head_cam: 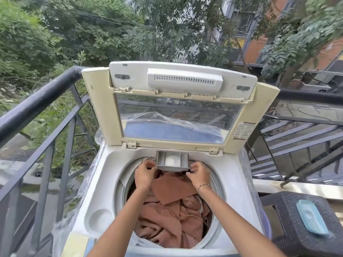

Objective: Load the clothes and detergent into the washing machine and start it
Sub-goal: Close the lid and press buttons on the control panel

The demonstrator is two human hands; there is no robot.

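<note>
From the head camera, the top-loading washing machine (96, 191) stood with its lid (172, 102) raised. Rust-brown clothes (167, 214) filled the drum. The left hand (144, 175) and right hand (199, 173) pinched the corners of the pulled-out detergent drawer (171, 160), which held white powder (169, 160).

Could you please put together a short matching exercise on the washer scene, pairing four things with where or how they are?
Things:
1. detergent drawer
2. clothes
3. washer lid
4. blue lid

States:
A. lying on the dark stool
B. raised upright
C. pulled out, white powder inside
D. heaped in the drum

Pairs: 1-C, 2-D, 3-B, 4-A
</note>
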